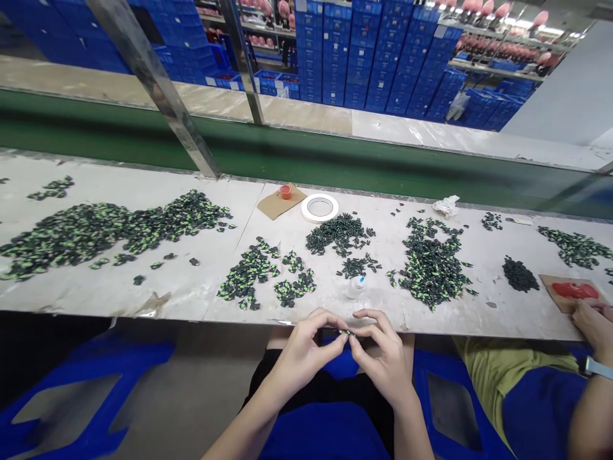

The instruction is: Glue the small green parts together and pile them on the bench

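My left hand (pixel 313 345) and my right hand (pixel 380 348) meet at the near edge of the table. Between their pinched fingertips is a small black-and-green part (pixel 347 333), gripped from both sides; its exact kind is too small to make out. Just beyond the hands stands a small clear bottle (pixel 355 287) with a blue tip. A pile of dark green, short rod-like pieces (pixel 338 233) lies behind it. Black-and-green parts form one heap (pixel 249 271) to the left and a larger heap (pixel 433 268) to the right.
A roll of white tape (pixel 320 208) lies near cardboard (pixel 271 208) bearing a red cup (pixel 285 191). More parts (pixel 76 233) spread across the left. At right, a co-worker's hand (pixel 594 326) touches cardboard with a red patch (pixel 575 290). A metal post (pixel 158 89) rises at the back.
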`<act>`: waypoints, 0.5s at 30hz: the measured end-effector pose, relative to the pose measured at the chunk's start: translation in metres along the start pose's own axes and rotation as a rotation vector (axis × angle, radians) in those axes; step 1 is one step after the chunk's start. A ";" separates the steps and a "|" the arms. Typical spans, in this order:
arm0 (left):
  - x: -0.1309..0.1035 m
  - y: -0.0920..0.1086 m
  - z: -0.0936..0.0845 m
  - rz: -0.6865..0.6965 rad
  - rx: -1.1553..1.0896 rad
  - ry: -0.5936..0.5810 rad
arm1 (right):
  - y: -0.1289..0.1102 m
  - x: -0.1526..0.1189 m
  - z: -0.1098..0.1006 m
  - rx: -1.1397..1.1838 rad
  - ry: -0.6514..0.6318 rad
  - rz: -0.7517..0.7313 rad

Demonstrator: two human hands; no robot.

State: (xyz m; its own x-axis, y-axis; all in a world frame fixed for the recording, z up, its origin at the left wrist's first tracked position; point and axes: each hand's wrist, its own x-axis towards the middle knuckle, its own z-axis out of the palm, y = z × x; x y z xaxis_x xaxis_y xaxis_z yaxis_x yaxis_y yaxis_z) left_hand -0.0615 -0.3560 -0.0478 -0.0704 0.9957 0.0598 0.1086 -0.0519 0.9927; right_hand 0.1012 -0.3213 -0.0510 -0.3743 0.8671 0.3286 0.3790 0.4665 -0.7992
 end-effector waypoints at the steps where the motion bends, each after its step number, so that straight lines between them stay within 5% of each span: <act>1: 0.000 -0.001 -0.001 -0.021 -0.002 -0.021 | 0.001 -0.002 0.001 -0.018 0.005 -0.017; 5: 0.008 -0.006 -0.014 0.019 0.143 -0.088 | 0.010 -0.004 -0.005 -0.090 0.057 -0.044; 10: 0.036 -0.025 -0.053 0.222 0.693 0.225 | 0.036 0.007 -0.032 -0.316 0.426 0.072; 12: 0.050 -0.032 -0.064 0.225 0.867 0.263 | 0.045 0.013 -0.037 -0.402 0.602 0.164; 15: 0.067 -0.039 -0.071 0.230 1.005 0.182 | 0.052 0.017 -0.029 -0.418 0.573 0.200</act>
State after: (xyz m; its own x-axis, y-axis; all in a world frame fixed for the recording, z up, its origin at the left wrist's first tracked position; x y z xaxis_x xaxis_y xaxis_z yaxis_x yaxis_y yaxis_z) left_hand -0.1408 -0.2930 -0.0751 -0.0826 0.9390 0.3339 0.9069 -0.0681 0.4159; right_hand 0.1394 -0.2766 -0.0724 0.1936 0.8444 0.4994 0.7274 0.2180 -0.6506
